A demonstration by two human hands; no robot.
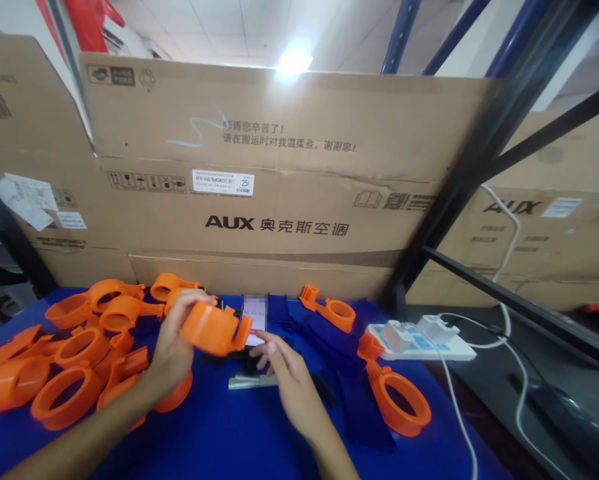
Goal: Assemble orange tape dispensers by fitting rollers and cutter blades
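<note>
While the left hand (pixel 175 343) wraps its fingers round an orange ring (pixel 210 330), right hand (pixel 287 370) sits just beside, fingers kinda spread.

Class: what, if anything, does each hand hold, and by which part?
Left hand: an orange piece, by its broad curved body. Right hand: holding anything cannot be told.
</note>
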